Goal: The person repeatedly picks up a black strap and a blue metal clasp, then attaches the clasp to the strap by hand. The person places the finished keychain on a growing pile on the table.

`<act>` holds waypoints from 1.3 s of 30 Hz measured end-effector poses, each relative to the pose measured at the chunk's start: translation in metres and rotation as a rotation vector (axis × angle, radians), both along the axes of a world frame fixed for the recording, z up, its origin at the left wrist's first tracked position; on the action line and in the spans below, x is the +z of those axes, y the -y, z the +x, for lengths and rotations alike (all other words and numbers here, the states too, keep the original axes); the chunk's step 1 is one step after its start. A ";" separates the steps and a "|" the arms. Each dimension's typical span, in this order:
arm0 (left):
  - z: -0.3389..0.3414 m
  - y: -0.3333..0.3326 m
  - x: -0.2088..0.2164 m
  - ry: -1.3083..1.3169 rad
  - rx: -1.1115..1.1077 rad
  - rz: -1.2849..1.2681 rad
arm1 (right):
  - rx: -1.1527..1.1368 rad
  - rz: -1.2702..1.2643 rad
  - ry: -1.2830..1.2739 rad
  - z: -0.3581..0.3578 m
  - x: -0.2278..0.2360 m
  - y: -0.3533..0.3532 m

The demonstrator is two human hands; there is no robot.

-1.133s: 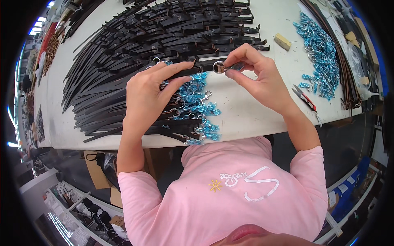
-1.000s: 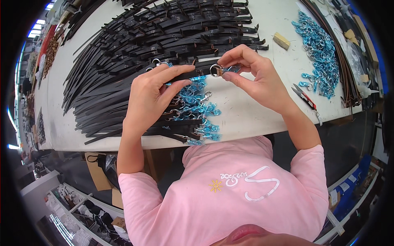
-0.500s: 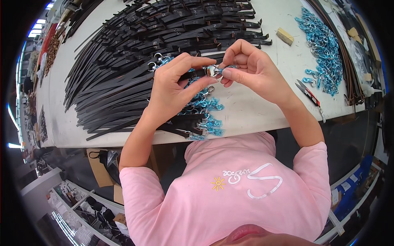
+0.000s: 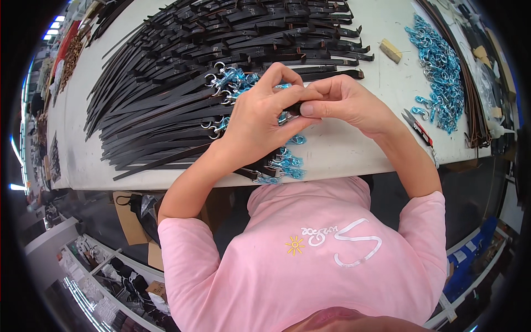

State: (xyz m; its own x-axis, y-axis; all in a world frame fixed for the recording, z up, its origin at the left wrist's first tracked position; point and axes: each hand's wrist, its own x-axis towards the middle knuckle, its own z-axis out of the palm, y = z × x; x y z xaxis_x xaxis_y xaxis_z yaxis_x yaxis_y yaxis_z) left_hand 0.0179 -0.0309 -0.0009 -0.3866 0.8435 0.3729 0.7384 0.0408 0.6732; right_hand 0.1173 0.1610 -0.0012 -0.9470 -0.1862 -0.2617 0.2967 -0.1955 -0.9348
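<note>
My left hand (image 4: 255, 122) and my right hand (image 4: 349, 106) meet over the table, fingertips nearly touching. Both are closed on the end of a black strap (image 4: 297, 108), the right pinching it between thumb and forefinger. A bit of shiny metal fitting shows between the left thumb and fingers; the rest of it is hidden by my hands. Beneath and beside my left wrist lie black straps with metal snap hooks in blue film (image 4: 286, 164) at their ends. More blue-wrapped metal hooks (image 4: 235, 79) lie just beyond my left hand.
Many loose black straps (image 4: 182, 66) fan across the left and back of the white table (image 4: 354, 160). To the right are a heap of blue-wrapped hooks (image 4: 442, 74), snips with red-and-black handles (image 4: 420, 131), a yellowish block (image 4: 390, 51) and long brown-black strips (image 4: 477, 105).
My hands have closed in on each other and now cover the metal fitting that showed between them. The right fingers have shifted from the blue-wrapped hook to the strap's dark end.
</note>
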 end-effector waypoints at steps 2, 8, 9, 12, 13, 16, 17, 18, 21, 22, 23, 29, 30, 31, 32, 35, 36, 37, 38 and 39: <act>0.000 0.000 0.008 0.018 -0.013 -0.044 | -0.055 0.073 -0.012 0.000 0.000 0.004; -0.016 0.016 -0.004 -0.027 0.021 -0.074 | -0.047 0.174 0.033 -0.003 -0.003 -0.002; -0.016 0.017 -0.005 -0.037 0.027 -0.085 | -0.042 0.185 0.045 -0.004 -0.003 -0.003; -0.014 0.014 -0.006 -0.035 0.038 -0.048 | -0.041 0.211 0.064 -0.006 -0.002 -0.005; -0.014 0.014 -0.006 -0.035 0.042 -0.044 | -0.038 0.216 0.065 -0.007 -0.002 -0.005; -0.013 0.014 -0.007 -0.020 0.055 -0.023 | -0.042 0.236 0.058 -0.009 -0.002 -0.004; -0.013 0.014 -0.008 -0.021 0.059 -0.016 | -0.039 0.242 0.057 -0.010 -0.001 -0.004; -0.013 0.014 -0.008 -0.023 0.061 -0.012 | -0.042 0.245 0.042 -0.010 -0.001 -0.004; -0.013 0.013 -0.010 -0.028 0.073 -0.004 | -0.040 0.255 0.042 -0.011 -0.001 -0.004; -0.013 0.013 -0.011 -0.023 0.071 0.002 | -0.053 0.256 0.042 -0.011 -0.001 -0.003; -0.012 0.014 -0.010 -0.016 0.078 -0.007 | -0.049 0.261 0.038 -0.011 -0.001 -0.003; -0.012 0.013 -0.008 0.008 0.100 -0.043 | -0.038 0.287 0.030 -0.013 -0.002 -0.004; -0.012 0.013 -0.007 0.011 0.102 -0.047 | -0.037 0.285 0.030 -0.014 -0.002 -0.004; -0.012 0.013 -0.007 0.013 0.104 -0.051 | -0.036 0.283 0.030 -0.013 -0.002 -0.005; -0.012 0.013 -0.007 0.016 0.105 -0.047 | -0.038 0.285 0.032 -0.013 -0.003 -0.005; -0.012 0.013 -0.008 0.020 0.107 -0.036 | -0.042 0.293 0.034 -0.013 -0.003 -0.005; -0.012 0.013 -0.008 0.017 0.105 -0.035 | -0.040 0.295 0.033 -0.013 -0.003 -0.005; -0.012 0.013 -0.008 0.015 0.103 -0.034 | -0.039 0.296 0.033 -0.013 -0.003 -0.005; -0.012 0.013 -0.008 0.013 0.105 -0.037 | -0.039 0.301 0.031 -0.013 -0.003 -0.005; -0.012 0.013 -0.008 0.011 0.106 -0.041 | -0.040 0.305 0.029 -0.014 -0.003 -0.004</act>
